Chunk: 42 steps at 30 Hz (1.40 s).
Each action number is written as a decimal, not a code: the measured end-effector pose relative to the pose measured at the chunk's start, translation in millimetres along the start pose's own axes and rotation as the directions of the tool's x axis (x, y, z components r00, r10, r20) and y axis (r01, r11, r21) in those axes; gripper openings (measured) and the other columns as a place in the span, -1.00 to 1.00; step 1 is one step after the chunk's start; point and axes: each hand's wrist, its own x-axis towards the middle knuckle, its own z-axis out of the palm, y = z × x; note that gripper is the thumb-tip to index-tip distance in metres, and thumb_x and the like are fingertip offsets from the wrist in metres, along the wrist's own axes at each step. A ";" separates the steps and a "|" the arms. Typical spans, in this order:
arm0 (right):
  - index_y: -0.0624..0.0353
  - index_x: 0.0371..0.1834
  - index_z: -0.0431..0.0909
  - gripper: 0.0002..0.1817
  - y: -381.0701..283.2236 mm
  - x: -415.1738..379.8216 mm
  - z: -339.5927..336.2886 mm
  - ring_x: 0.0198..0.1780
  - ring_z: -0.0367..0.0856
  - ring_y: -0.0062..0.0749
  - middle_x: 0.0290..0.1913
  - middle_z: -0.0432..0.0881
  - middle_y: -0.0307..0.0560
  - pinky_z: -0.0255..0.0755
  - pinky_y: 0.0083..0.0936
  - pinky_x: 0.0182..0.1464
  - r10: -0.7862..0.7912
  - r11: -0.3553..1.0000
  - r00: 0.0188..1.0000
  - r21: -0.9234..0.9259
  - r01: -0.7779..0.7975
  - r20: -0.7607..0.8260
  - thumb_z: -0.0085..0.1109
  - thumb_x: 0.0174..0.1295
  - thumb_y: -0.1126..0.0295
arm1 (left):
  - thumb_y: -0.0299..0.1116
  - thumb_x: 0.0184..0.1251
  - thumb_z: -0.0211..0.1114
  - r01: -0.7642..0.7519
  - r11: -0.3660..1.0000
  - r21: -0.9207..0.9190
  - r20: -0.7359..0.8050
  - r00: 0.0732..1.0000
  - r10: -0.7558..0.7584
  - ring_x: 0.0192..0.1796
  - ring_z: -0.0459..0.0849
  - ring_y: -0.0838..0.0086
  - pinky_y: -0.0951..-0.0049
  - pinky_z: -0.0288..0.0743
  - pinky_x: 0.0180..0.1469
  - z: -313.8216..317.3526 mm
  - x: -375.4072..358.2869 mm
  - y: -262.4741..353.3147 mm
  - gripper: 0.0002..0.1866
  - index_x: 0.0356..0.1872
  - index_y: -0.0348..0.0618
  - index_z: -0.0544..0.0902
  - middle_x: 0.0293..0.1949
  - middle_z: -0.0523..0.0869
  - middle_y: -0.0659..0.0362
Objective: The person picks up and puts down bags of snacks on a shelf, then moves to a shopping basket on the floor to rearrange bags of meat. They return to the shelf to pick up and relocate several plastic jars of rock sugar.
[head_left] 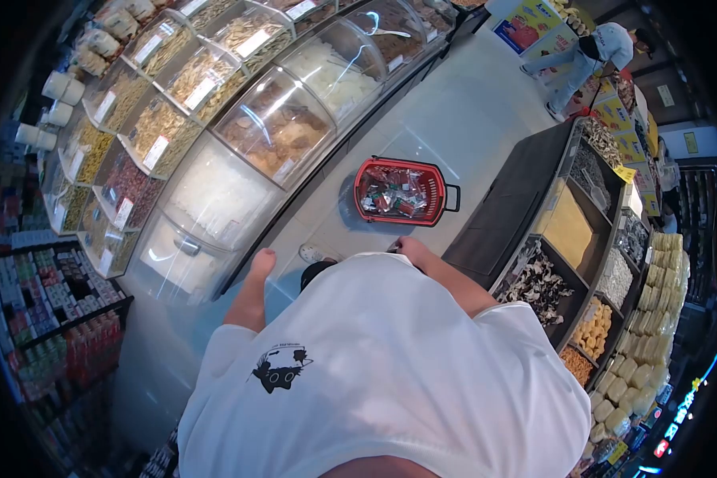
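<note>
My left hand [264, 260] hangs beside my body, near the base of the clear-lidded food bins, with its fingers curled in and nothing visible in them. In front of my shirt, my right hand [407, 247] is closed around a small dark thing, mostly hidden, that I cannot make out. Ahead of me on the floor stands a red shopping basket [361, 189] with a black handle [456, 198]. Inside it lie several shiny small packets [401, 193]. Neither hand touches the basket's visible parts.
On the left, lidded bins [274, 123] of dried goods form a curved counter. Open compartments with black fungus [534, 285] and yellow grain [566, 225] line the right. Stacked packages [653, 307] stand beyond. A person [605, 49] leans over the far right display.
</note>
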 end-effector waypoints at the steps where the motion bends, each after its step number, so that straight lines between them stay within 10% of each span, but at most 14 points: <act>1: 0.21 0.12 0.63 -0.56 18.8 -5.1 -4.8 0.17 0.63 0.12 0.12 0.68 0.26 0.50 -0.11 0.22 -0.002 1.000 1.000 0.003 0.002 -0.008 0.18 0.20 0.26 | -0.24 0.31 0.17 0.001 1.000 0.001 -0.007 1.000 -0.001 0.13 0.71 0.02 0.15 0.53 0.20 6.0 -6.3 10.1 -0.66 -0.03 -0.17 0.75 -0.02 0.78 -0.10; 9: 0.22 0.09 0.65 -0.57 193.1 -48.6 -51.1 0.13 0.67 0.12 0.05 0.72 0.24 0.52 -0.15 0.21 0.288 0.955 0.954 0.107 -0.278 -0.086 0.13 0.16 0.31 | -0.29 0.33 0.18 0.185 0.981 -0.053 0.136 0.975 -0.176 -0.18 0.80 0.13 0.16 0.65 -0.18 142.2 -82.8 74.0 -0.70 -0.06 -0.27 0.68 -0.22 0.78 -0.16; 12: 0.26 0.07 0.65 -0.58 285.1 -57.5 -41.8 0.11 0.67 0.16 0.02 0.71 0.28 0.53 -0.15 0.18 0.369 0.928 0.911 0.119 -0.352 -0.184 0.11 0.17 0.32 | -0.18 0.36 0.20 0.043 0.983 0.180 0.172 0.982 -0.075 0.00 0.75 0.08 0.16 0.59 0.05 190.1 -112.9 99.1 -0.64 0.01 -0.21 0.63 -0.07 0.76 -0.10; 14: 0.27 0.04 0.66 -0.59 334.5 -68.2 -41.9 0.11 0.67 0.17 0.02 0.71 0.30 0.53 -0.16 0.18 0.438 0.897 0.878 0.161 -0.412 -0.193 0.09 0.18 0.33 | -0.18 0.34 0.21 0.157 0.988 -0.005 -0.075 0.985 -0.157 0.12 0.69 0.03 0.14 0.52 0.17 217.7 -110.5 99.3 -0.63 0.06 -0.19 0.64 -0.01 0.74 -0.15; 16: 0.33 -0.05 0.69 -0.61 376.9 -78.4 -42.8 0.10 0.66 0.20 0.02 0.69 0.35 0.53 -0.18 0.17 0.138 0.890 0.980 -0.452 -0.059 0.144 0.07 0.19 0.31 | -0.20 0.33 0.20 0.101 0.994 -0.030 -0.023 0.995 -0.102 0.12 0.69 0.04 0.14 0.52 0.16 212.5 -116.9 111.8 -0.61 0.07 -0.19 0.64 -0.03 0.74 -0.17; 21: 0.28 -0.17 0.75 -0.67 428.3 -69.0 -13.7 0.14 0.66 0.10 0.07 0.69 0.28 0.52 -0.19 0.21 0.255 0.924 0.965 -0.307 -0.226 0.057 0.05 0.21 0.34 | -0.32 0.18 0.18 0.020 0.997 0.080 0.222 0.974 -0.037 0.10 0.72 0.02 0.15 0.56 0.16 172.9 -107.6 149.7 -0.56 0.10 -0.16 0.68 -0.06 0.77 -0.19; 23: 0.36 -0.08 0.70 -0.60 421.9 -54.4 -13.1 0.10 0.66 0.17 0.04 0.68 0.36 0.53 -0.17 0.18 0.240 0.932 0.969 -0.294 -0.212 0.060 0.08 0.20 0.26 | -0.32 0.17 0.18 0.013 0.993 0.114 0.211 0.977 -0.037 0.08 0.74 0.05 0.17 0.58 0.15 169.1 -90.8 155.8 -0.57 0.08 -0.15 0.70 -0.06 0.78 -0.14; 25: 0.30 -0.04 0.71 -0.61 373.7 -45.2 -21.1 0.13 0.66 0.12 0.03 0.70 0.29 0.51 -0.16 0.21 0.443 0.897 0.872 0.111 -0.429 -0.208 0.08 0.21 0.26 | -0.32 0.19 0.16 0.045 0.979 0.197 0.209 0.974 -0.087 0.08 0.74 0.04 0.18 0.57 0.18 167.7 -73.5 165.8 -0.60 0.05 -0.13 0.73 -0.05 0.79 -0.10; 29: 0.25 0.01 0.70 -0.59 287.5 -13.5 -48.3 0.16 0.66 0.07 0.05 0.72 0.23 0.51 -0.21 0.22 0.373 0.900 0.915 0.301 -0.316 -0.155 0.14 0.21 0.22 | -0.31 0.21 0.15 -0.063 0.962 0.267 0.269 0.963 -0.011 0.09 0.74 0.05 0.18 0.55 0.21 160.3 -32.9 183.4 -0.62 0.02 -0.11 0.75 -0.04 0.79 -0.07; 34: 0.25 0.08 0.64 -0.56 181.1 -0.5 -93.7 0.12 0.68 0.05 0.01 0.73 0.24 0.52 -0.22 0.18 0.146 0.962 0.982 0.248 -0.113 -0.117 0.16 0.19 0.25 | -0.28 0.24 0.12 -0.206 0.944 0.256 0.314 0.942 0.120 0.13 0.72 0.09 0.20 0.53 0.23 135.6 15.3 232.3 -0.61 0.01 -0.10 0.76 0.00 0.78 -0.08; 42: 0.22 0.14 0.61 -0.57 140.2 16.4 -143.2 0.19 0.65 0.06 0.06 0.71 0.24 0.48 -0.21 0.26 0.271 0.954 0.951 0.173 -0.245 -0.146 0.14 0.20 0.32 | -0.35 0.20 0.14 -0.169 0.983 0.066 0.217 0.964 0.151 0.09 0.74 0.13 0.24 0.55 0.19 81.5 84.3 249.0 -0.62 -0.01 -0.11 0.77 -0.04 0.80 -0.06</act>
